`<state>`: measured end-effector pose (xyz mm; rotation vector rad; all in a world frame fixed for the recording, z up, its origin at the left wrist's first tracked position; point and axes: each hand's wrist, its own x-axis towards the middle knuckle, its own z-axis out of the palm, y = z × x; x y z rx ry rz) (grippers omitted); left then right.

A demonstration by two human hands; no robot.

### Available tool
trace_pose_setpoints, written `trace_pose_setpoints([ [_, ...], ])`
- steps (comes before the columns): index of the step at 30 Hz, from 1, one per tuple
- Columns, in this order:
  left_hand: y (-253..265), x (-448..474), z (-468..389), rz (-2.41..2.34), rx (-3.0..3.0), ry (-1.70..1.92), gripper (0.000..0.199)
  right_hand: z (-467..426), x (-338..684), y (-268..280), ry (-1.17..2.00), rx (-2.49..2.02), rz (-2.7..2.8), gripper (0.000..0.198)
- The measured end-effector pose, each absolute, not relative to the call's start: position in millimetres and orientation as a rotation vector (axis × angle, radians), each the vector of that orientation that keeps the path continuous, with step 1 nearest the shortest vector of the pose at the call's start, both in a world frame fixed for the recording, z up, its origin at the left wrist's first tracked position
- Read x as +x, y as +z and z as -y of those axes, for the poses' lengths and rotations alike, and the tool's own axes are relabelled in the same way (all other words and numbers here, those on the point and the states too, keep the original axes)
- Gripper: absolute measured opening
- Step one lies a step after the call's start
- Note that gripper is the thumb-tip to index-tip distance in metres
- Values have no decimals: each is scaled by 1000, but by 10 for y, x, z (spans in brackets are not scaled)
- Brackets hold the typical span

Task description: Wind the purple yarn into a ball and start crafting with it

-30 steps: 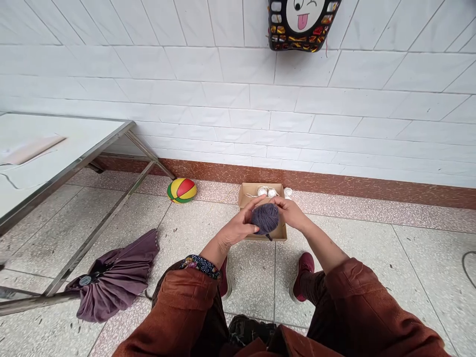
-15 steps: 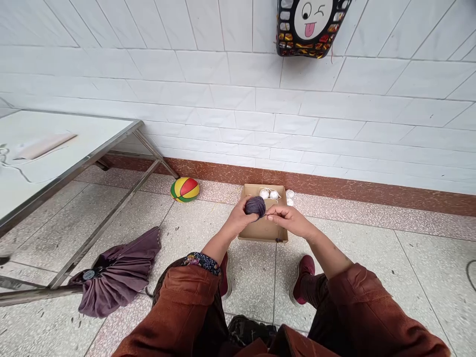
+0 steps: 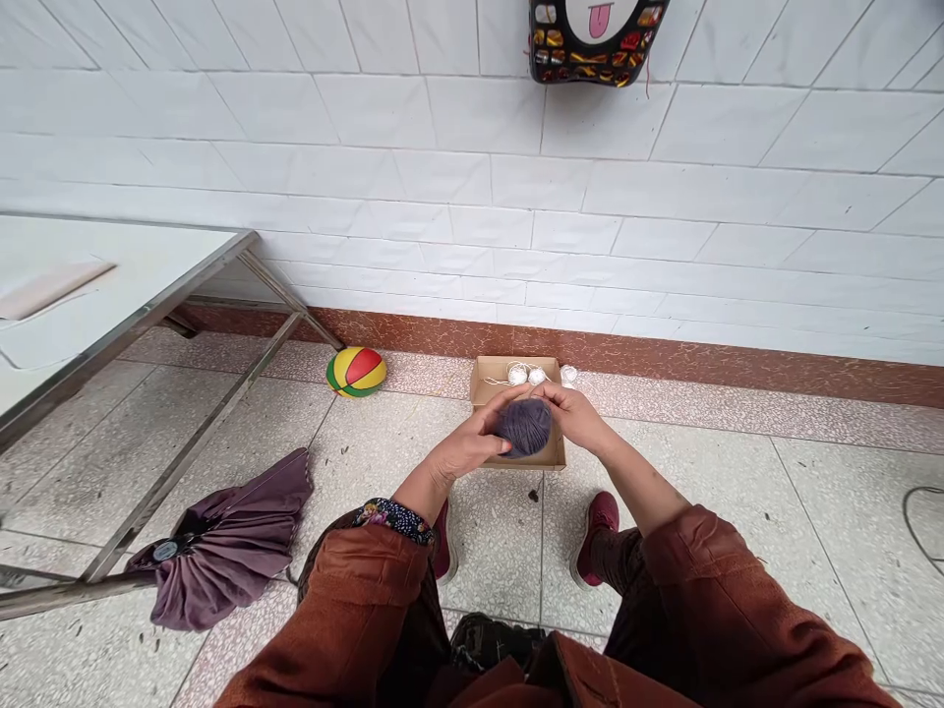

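A ball of dark purple-grey yarn (image 3: 528, 427) is held over the shallow cardboard box (image 3: 555, 456). My left hand (image 3: 472, 439) wraps around its left side, thumb in front and fingers behind. At the ball's upper right edge, my right hand (image 3: 573, 413) is closed in a pinch on the yarn strand; the fingertips are partly hidden behind the ball. Small white yarn balls (image 3: 518, 374) lie at the far side of the box. Below the box's near edge shows a small dark tuft (image 3: 534, 495).
A white table (image 3: 147, 258) with a metal frame stands at the left. Near its leg lies a striped ball (image 3: 357, 372), and closer in, a folded purple umbrella (image 3: 228, 551). A black basket (image 3: 590, 61) hangs on the tiled wall. A cable (image 3: 914, 521) lies at the right.
My right hand has moved from beside the yarn ball up to its far right edge. The yarn ball has shifted slightly right and turned in my left hand. The view has tilted slightly down.
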<state>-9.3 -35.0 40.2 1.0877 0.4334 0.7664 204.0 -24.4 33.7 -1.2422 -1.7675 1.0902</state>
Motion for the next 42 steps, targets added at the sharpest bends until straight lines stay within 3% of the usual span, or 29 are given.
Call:
trace_pose_setpoints([
  [4,340,-126,316,-537,876,892,67,274,1996,348,1068,-1264,1858,19],
  [13,302,-137,205,-837,830,1111,62,407,1947,479,1289,-1020,1942,27],
  [18,207,-139,184,-1137,1109,1045,75,412,1993,597,1260,-982,1853,32],
  [23,185,-125,258,-938,1305,769,100,311,2081,595,1076,-1029,1813,32],
  [26,273,-110,306,-727,1304,652,104,240,2111,496,990,-1137,1748,30],
  [31,383,-119,336,-481,1053,780,90,200,2096,342,1035,-1269,1714,28],
  [36,349,-144,296,-607,813,990,70,269,2006,339,1015,-1257,1855,24],
  [42,311,-121,219,-823,875,1086,66,371,1953,455,1129,-1138,1922,26],
])
